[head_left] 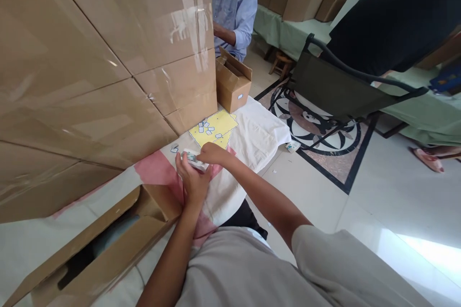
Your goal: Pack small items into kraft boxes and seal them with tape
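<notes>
A small white box (195, 159) with bluish-green print lies in my left hand (194, 180), its fingers wrapped round the sides. Above the table, my right hand (215, 154) is closed, with fingertips touching the top of the box at its right end. Whatever those fingertips pinch, if anything, is too small to see. Just beyond both hands, a yellow patch (225, 122) on the tablecloth bears several small white label-like pieces (206, 127). A small dark-edged piece (175, 148) lies left of the box.
Stacked taped cartons (108, 57) wall off the left side. An open long carton (118, 240) lies near my left forearm. Past the stack stands an open carton (232, 81), with a person in a blue shirt (236, 5) behind it. A folding chair (334, 81) holds another person in black.
</notes>
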Tool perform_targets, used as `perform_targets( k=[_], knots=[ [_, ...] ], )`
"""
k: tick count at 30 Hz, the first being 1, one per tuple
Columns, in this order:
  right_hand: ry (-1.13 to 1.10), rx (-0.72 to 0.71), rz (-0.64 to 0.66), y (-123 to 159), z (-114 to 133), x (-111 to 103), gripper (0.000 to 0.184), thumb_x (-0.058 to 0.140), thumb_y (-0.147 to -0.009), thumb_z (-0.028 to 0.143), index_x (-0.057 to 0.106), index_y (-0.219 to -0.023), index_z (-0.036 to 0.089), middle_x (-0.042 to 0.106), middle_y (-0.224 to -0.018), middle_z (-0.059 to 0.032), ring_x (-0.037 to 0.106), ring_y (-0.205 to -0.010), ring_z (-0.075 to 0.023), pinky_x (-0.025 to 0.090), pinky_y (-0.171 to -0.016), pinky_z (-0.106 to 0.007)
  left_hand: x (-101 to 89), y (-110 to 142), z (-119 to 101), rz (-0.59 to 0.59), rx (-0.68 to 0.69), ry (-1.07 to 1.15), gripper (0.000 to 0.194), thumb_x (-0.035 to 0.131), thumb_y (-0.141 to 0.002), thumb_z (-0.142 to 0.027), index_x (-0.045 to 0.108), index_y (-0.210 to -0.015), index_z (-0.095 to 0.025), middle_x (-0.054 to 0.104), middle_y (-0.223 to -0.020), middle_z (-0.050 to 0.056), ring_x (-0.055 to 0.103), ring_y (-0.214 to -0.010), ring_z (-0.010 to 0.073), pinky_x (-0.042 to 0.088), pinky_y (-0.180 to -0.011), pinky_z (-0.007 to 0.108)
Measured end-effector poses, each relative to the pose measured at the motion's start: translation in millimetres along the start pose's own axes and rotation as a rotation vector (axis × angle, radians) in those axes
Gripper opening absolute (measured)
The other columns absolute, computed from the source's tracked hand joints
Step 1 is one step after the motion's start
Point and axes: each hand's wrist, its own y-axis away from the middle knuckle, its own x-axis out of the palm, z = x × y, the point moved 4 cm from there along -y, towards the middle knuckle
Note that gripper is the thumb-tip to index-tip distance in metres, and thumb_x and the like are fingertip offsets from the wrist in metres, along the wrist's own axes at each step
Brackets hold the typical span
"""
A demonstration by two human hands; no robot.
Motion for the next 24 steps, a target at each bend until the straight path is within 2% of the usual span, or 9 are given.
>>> perform_targets(
  k=[5,10,15,20,24],
  knots=[
    [0.015,0.006,0.017,7,6,-2,0.04,0.066,-0.091,0.032,0.046,-0.059,0.018,0.045,-0.057,0.0021,0.041,-0.058,-0.0108,0.028,-0.056,-0.026,-1.3,3,0,-0.034,0.0,-0.003,0.097,0.079,-0.08,-0.047,0.03,-0.155,-0.013,0.027,-0.164,0.026,0.028,-0.154,0.0406,0.029,-0.126,0.059],
    [-0.053,0.004,-0.019,17,10,-4,0.043,0.061,-0.095,0.03,0.044,-0.058,0.017,0.047,-0.057,0.0018,0.045,-0.06,-0.0104,0.029,-0.058,-0.025,-1.8,4,-3,-0.014,0.01,-0.042,0.093,0.079,-0.08,-0.046,0.032,-0.154,-0.014,0.032,-0.162,0.025,0.031,-0.153,0.0396,0.03,-0.125,0.057],
    [-0.155,0.009,-0.044,34,-12,0,0.045,0.06,-0.095,0.028,0.039,-0.056,0.018,0.037,-0.056,0.0039,0.036,-0.057,-0.0094,0.027,-0.058,-0.026,-3.1,5,-5,-0.011,0.048,-0.045,0.095,0.079,-0.079,-0.05,0.033,-0.153,-0.011,0.036,-0.159,0.027,0.034,-0.151,0.04,0.031,-0.124,0.057],
    [-0.279,-0.009,-0.03,46,-40,5,0.039,0.059,-0.095,0.033,0.047,-0.061,0.017,0.044,-0.059,0.0025,0.042,-0.06,-0.0103,0.033,-0.06,-0.025,-2.2,4,-4,-0.004,0.068,-0.062,0.096,0.078,-0.08,-0.054,0.033,-0.153,-0.009,0.037,-0.158,0.029,0.034,-0.15,0.0406,0.031,-0.124,0.058],
    [-0.361,-0.006,-0.025,42,-49,7,0.037,0.063,-0.092,0.035,0.049,-0.062,0.017,0.046,-0.059,0.0027,0.044,-0.061,-0.0103,0.035,-0.059,-0.024,-3.3,4,-4,-0.019,0.091,-0.071,0.099,0.081,-0.078,-0.054,0.035,-0.152,-0.008,0.037,-0.157,0.029,0.036,-0.149,0.0406,0.031,-0.124,0.056]
  ],
)
